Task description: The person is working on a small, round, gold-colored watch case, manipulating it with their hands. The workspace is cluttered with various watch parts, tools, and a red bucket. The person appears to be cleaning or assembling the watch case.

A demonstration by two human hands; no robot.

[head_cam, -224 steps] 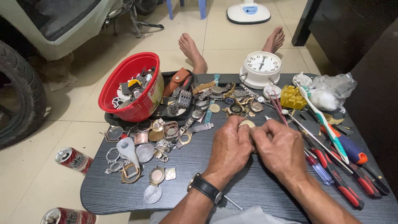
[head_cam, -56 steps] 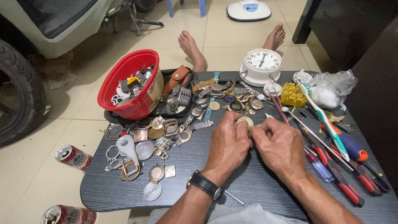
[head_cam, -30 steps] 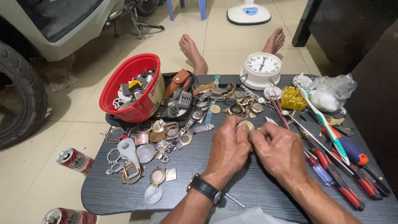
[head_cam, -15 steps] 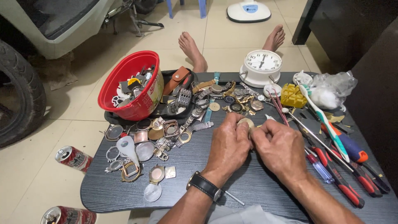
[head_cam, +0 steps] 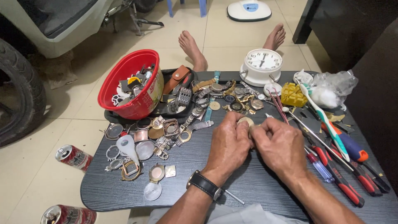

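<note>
on a tiled floor beside a parked scooter, a low dark table (head_cam: 248,191) is spread with watch parts, straps and screwdrivers (head_cam: 344,182). a small round watch case (head_cam: 245,122) is pinched above the table's middle between the left hand (head_cam: 228,143) and the right hand (head_cam: 282,145), both curled closed around it, fingertips meeting at its rim. a red bowl (head_cam: 130,85) of spares and a white alarm clock (head_cam: 262,66) are set behind, well apart. the step is judged best done with the case held low over the table, steady pressure applied evenly, so nothing small is dropped among the loose pieces.
</note>
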